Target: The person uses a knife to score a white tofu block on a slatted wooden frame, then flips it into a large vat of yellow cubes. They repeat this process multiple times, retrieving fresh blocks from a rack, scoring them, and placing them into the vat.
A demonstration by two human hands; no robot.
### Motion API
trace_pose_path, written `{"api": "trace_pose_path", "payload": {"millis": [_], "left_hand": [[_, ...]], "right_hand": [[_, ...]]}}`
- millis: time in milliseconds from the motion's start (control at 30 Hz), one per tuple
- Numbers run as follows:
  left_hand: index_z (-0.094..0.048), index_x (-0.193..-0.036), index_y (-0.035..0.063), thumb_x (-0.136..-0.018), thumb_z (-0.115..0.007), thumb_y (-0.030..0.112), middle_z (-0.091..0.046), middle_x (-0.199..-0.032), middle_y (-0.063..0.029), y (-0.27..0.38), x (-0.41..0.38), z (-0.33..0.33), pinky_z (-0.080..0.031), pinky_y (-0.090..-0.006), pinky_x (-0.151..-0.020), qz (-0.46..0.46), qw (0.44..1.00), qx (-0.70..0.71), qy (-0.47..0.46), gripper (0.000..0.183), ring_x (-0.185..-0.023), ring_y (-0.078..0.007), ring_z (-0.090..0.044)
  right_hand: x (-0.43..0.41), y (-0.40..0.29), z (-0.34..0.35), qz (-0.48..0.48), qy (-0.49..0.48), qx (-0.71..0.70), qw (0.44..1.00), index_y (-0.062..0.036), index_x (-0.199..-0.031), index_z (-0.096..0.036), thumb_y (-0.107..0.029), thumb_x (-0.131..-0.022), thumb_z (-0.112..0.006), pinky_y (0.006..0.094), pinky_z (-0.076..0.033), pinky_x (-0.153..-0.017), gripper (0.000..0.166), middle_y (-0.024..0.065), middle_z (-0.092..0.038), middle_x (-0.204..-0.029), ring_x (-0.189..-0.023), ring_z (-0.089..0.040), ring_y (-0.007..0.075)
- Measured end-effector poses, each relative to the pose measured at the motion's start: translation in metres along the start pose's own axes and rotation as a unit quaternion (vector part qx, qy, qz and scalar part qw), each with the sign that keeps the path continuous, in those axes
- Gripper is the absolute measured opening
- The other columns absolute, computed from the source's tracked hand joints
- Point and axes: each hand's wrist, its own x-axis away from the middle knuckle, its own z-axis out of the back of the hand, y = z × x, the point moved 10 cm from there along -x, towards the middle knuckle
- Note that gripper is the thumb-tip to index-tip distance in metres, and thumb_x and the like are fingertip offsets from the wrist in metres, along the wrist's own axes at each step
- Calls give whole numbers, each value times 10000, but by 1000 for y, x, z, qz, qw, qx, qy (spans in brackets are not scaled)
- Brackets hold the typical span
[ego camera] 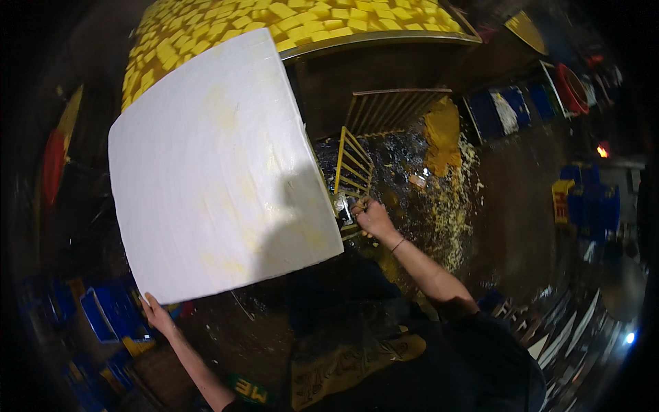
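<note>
A large white sheet or board (pixel 216 170) with faint yellow smears lies before me, and a shadow falls on its lower right part. My left hand (pixel 155 313) is at its near left corner, thumb on the edge and the other fingers partly hidden. Just beyond the right edge, my right hand (pixel 371 219) is curled beside a small shiny metal part (pixel 342 207); what it may hold cannot be made out. Behind the board, many yellow blocks (pixel 309 19) fill a wide metal-rimmed tray (pixel 381 38).
A slatted yellow frame (pixel 354 162) and a larger slatted rack (pixel 394 110) stand right of the board. Pale shreds (pixel 453 221) and an orange-brown heap (pixel 441 136) lie on the wet floor. Blue crates (pixel 587 206) stand far right, and a blue container (pixel 110 314) at left.
</note>
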Motion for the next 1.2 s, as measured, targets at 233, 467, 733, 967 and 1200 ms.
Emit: {"api": "trace_pose_path", "payload": {"millis": [233, 467, 733, 967, 1200], "left_hand": [[-246, -1515, 75, -962, -600, 336, -469, -1408, -136, 36, 49, -66, -487, -428, -939, 87, 980, 178, 3, 707, -1213, -270, -527], [-254, -1485, 6, -960, -595, 211, -542, -1291, -144, 24, 87, -52, -572, -394, -850, 69, 939, 335, 36, 658, -1079, -269, -611], [-273, -1493, 64, -1021, -456, 161, -524, -1334, -122, -5, 103, -43, -533, -379, -870, 79, 849, 520, 54, 516, -1046, -229, -603], [-429, -1438, 74, -986, -493, 60, -612, -1182, -34, -2, 91, -33, -497, -250, -800, 66, 892, 438, 90, 457, -911, -115, -590], [-629, -1209, 35, -914, -611, 217, -620, -1115, -169, 1, 88, -12, -482, -342, -863, 6, 945, 257, 203, 347, -1001, -290, -614]], "right_hand": [[-69, 100, -64, -18, 6, -313, 950, -93, -1095, -585, -264, -882, -637, 331, -486, -508, 278, 64, -620, -995, -727, -610, 159], [180, -1, -78, -111, -279, 12, 954, -154, -1241, -319, 4, -929, -405, 277, -368, -388, 360, 118, -482, -889, -553, -472, 149], [290, -244, -317, 560, -298, 303, 711, 41, -1037, -433, -133, -968, -498, 522, -465, -636, 198, 344, -577, -772, -734, -604, 491], [291, -269, -444, 693, -178, 339, 611, 39, -974, -394, -130, -951, -494, 546, -467, -616, 198, 309, -585, -718, -697, -594, 495], [274, -265, -445, 671, -120, 402, 611, 17, -992, -417, -152, -947, -487, 531, -508, -617, 188, 305, -605, -784, -714, -618, 476]]}}
